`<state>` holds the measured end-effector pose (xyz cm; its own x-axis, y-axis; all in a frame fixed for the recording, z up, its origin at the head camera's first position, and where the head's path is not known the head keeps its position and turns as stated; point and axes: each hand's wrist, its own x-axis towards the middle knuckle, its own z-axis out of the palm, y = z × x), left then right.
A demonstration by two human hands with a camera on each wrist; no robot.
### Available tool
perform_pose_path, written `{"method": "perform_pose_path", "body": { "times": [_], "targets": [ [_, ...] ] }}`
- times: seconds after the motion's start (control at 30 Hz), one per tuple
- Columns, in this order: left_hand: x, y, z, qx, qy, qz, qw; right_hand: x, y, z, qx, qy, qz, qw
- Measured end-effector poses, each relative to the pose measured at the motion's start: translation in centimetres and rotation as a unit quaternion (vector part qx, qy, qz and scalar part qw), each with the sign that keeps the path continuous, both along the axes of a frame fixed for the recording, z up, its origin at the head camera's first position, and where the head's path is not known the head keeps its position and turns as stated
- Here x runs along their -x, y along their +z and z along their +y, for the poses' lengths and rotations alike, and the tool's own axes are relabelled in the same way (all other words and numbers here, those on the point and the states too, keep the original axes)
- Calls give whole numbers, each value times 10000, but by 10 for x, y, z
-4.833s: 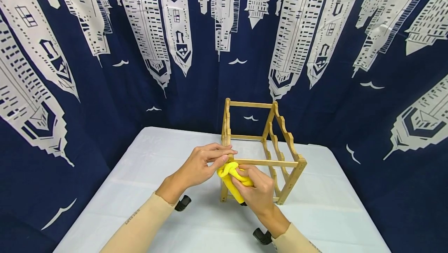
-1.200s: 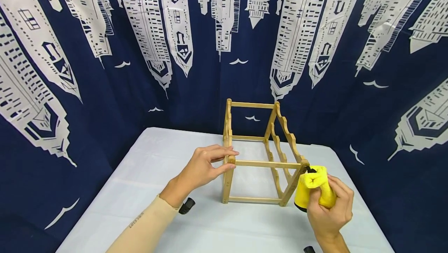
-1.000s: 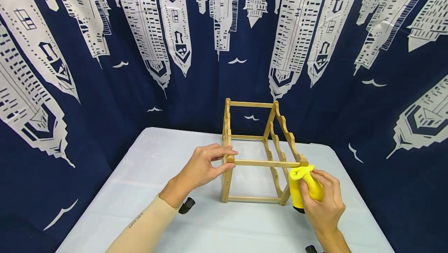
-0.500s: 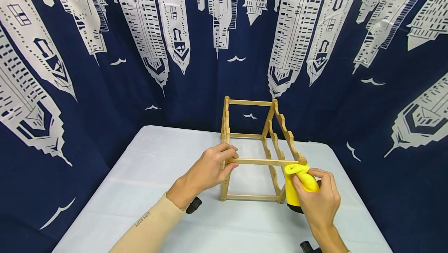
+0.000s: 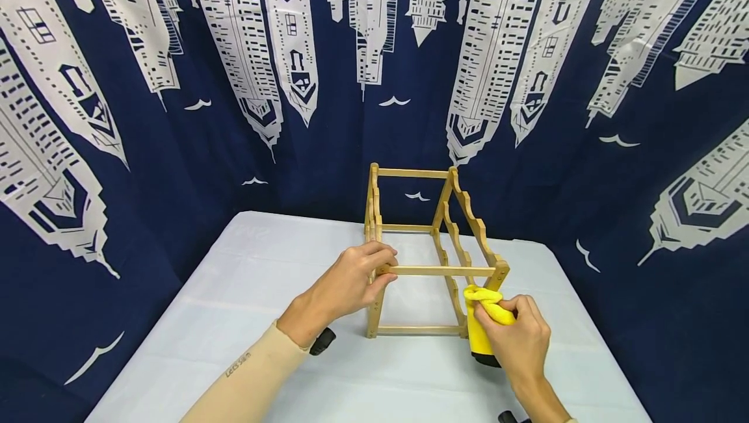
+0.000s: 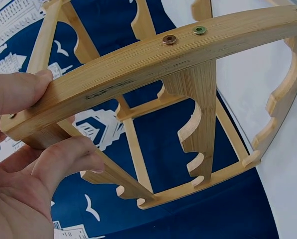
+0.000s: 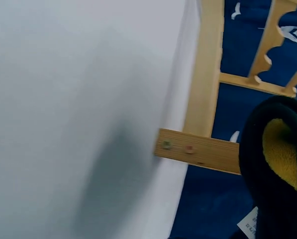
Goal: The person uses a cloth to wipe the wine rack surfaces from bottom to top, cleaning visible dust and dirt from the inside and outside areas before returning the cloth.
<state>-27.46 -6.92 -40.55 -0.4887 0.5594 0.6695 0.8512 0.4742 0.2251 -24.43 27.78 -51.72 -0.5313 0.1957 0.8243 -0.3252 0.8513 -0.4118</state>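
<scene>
A light wooden wine rack [image 5: 441,271] with scalloped slats stands on the table. My left hand [image 5: 351,280] grips its near left top corner. In the left wrist view, the thumb and fingers of the left hand [image 6: 34,169] lie on either side of the post end. My right hand [image 5: 521,338] pinches a bunched yellow cloth [image 5: 481,332] with a black edge against the near right post, below the top rail. The cloth hides the lower part of that post. The right wrist view shows the cloth's black border [image 7: 252,144] beside the rack's post [image 7: 203,150]; the right hand is out of sight there.
A white cloth covers the table [image 5: 281,241]. Behind it hangs a navy curtain [image 5: 339,169] printed with white buildings and birds. Black wrist mounts [image 5: 323,342] show under both forearms.
The yellow cloth has gone from the near left corner to the near right post, then lower along it. My left fingers, straighter before, now curl round the corner.
</scene>
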Motion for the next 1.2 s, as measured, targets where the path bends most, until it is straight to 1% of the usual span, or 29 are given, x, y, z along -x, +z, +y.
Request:
{"method": "perform_pose_path", "body": {
  "times": [0.07,0.13,0.2,0.27,0.33,0.43,0.47,0.5,0.53,0.57,0.6,0.67,0.7,0.77,0.8,0.87,0.9,0.97,1.1,1.2],
  "targets": [
    [0,-1,0,-13,-30,-24,10000,-1,-6,1,-51,-24,-216,9998],
    [0,-1,0,-23,-55,-66,10000,-2,-10,1,-63,-60,-545,9985],
    [0,-2,0,-27,-81,-79,9999,-4,-13,1,-47,-103,-937,9955],
    [0,-1,0,-19,-91,-57,9999,-5,-15,0,-11,-153,-1442,9894],
    [0,-1,0,-22,-96,-29,9999,-7,-17,0,43,-175,-2022,9792],
    [-1,-2,0,-31,-100,-13,9999,-7,-19,0,131,-180,-2934,9557],
    [-1,-3,0,-29,-106,-15,9999,-7,-20,0,151,-172,-3168,9482],
    [-1,-3,0,-27,-112,-11,9999,-8,-21,1,164,-164,-3337,9424],
    [-1,-3,0,-21,-113,1,9999,-8,-23,1,174,-145,-3438,9388],
    [-1,-3,0,-17,-109,17,9999,-7,-23,1,169,-108,-3448,9385],
    [-1,-3,0,-18,-106,36,9999,-7,-24,1,155,-63,-3369,9414],
    [-1,-3,0,-28,-106,64,9999,-8,-27,2,66,12,-2984,9544],
    [-1,-2,0,-36,-108,64,9999,-9,-28,2,1,41,-2685,9633],
    [0,-3,-1,-56,-111,26,9999,-9,-30,2,-127,128,-1955,9805],
    [0,-3,-1,-63,-121,2,9999,-9,-31,3,-189,134,-1575,9872],
    [0,-3,-2,-73,-118,-55,9999,-8,-30,4,-275,155,-878,9956],
    [0,-3,-2,-83,-113,-71,9999,-7,-28,4,-305,167,-586,9977],
    [0,-2,-2,-96,-98,-84,9999,-5,-22,4,-291,224,-149,9992],
    [0,-1,-2,-60,-73,-74,9999,-2,-4,2,2,420,430,9982],
    [0,-1,-2,0,-43,-59,10000,2,12,0,304,651,803,9942]
  ]
}}
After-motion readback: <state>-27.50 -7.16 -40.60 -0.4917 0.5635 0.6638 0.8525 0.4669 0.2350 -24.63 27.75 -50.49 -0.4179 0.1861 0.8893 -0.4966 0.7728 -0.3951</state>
